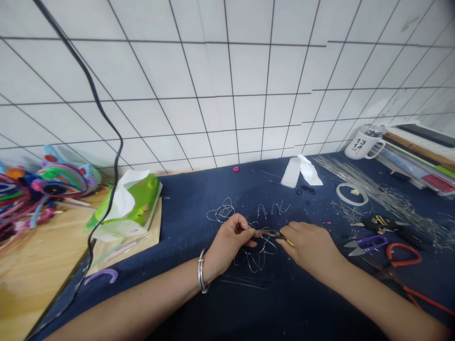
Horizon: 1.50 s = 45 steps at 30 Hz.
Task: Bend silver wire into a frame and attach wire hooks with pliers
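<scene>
My left hand (pixel 232 239), with a silver bangle at its wrist, pinches a thin wire piece (pixel 261 255) whose loops spread below the fingers. In my right hand (pixel 308 244) is a pair of pliers (pixel 272 233), closed around the handles. The jaws of the pliers meet the wire right at my left fingertips; the exact point of contact is too small to make out. Behind my hands lie a tangled wire loop with small beads (pixel 222 212) and several bent wire hooks (pixel 262 210). Straight wires (pixel 243 282) rest in front.
At right are purple snips (pixel 366 244), red-handled cutters (pixel 403 255), a coil (pixel 351 194), a bundle of wires (pixel 380 199) and a white mug (pixel 364 142). A green tissue pack (pixel 142 203) and a black cable (pixel 117 161) are at left. A tiled wall (pixel 249 76) closes the back.
</scene>
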Motion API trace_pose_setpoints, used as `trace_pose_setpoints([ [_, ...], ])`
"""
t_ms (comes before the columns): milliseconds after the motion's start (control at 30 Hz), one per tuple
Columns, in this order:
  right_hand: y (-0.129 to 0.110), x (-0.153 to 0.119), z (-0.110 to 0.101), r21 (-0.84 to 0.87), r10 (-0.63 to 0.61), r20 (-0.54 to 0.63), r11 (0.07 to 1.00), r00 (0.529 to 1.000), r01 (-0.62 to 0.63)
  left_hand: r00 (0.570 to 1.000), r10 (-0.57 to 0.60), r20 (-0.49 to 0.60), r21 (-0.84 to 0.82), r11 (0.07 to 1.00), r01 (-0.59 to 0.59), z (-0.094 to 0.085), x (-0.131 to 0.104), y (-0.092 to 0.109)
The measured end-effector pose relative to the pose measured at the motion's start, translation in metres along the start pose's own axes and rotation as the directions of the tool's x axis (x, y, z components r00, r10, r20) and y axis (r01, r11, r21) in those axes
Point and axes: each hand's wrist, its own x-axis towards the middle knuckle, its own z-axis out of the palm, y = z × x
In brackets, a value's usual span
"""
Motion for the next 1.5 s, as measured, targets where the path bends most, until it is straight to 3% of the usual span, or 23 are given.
trace_pose_setpoints([
  [233,-0.004,-0.002,-0.001,-0.016,0.001,-0.019,1.0,1.0,-0.001,0.999,0.027,-0.041,0.049,0.998,-0.025,0.001,0.001,-0.004],
  [700,-0.007,-0.003,0.004,0.024,0.086,0.065,0.996,0.994,-0.087,0.998,0.019,-0.065,0.095,0.995,-0.013,0.004,0.001,-0.006],
  [967,-0.008,-0.004,0.002,-0.004,0.067,0.055,0.998,0.996,-0.067,0.994,0.061,-0.096,0.265,0.964,-0.033,0.006,0.002,-0.004],
  [1500,-0.017,-0.003,0.006,-0.034,0.079,0.079,0.996,0.994,-0.077,0.979,0.139,-0.148,0.409,0.91,-0.067,0.009,0.005,-0.009],
])
